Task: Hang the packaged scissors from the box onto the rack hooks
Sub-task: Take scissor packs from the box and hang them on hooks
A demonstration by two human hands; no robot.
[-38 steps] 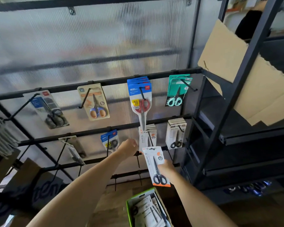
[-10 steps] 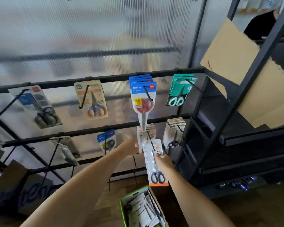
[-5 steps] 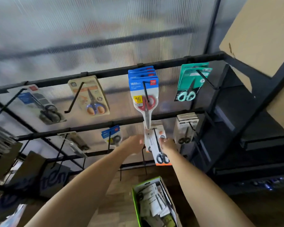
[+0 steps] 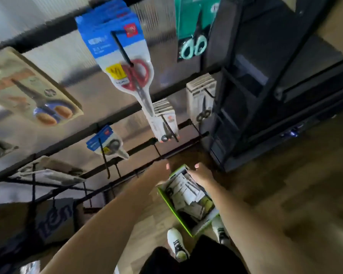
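Both hands, left hand (image 4: 163, 168) and right hand (image 4: 201, 173), are reaching empty and loose-fingered over the box (image 4: 167, 200) where packs (image 4: 183, 189) are lying, light stiff cards probably best pinched near the hanging hole.

White scissor packs (image 4: 183, 191) in green box (image 4: 171, 204)

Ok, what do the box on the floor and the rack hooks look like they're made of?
The box looks like thin printed cardboard: bright green outside, flat folded walls with sharp edges, though motion blur leaves its finish unclear. The rack hooks look like thin metal rod with a matt black coat: slim, straight and dark, carrying hung packs without visible sag. Plastic cannot be ruled out.
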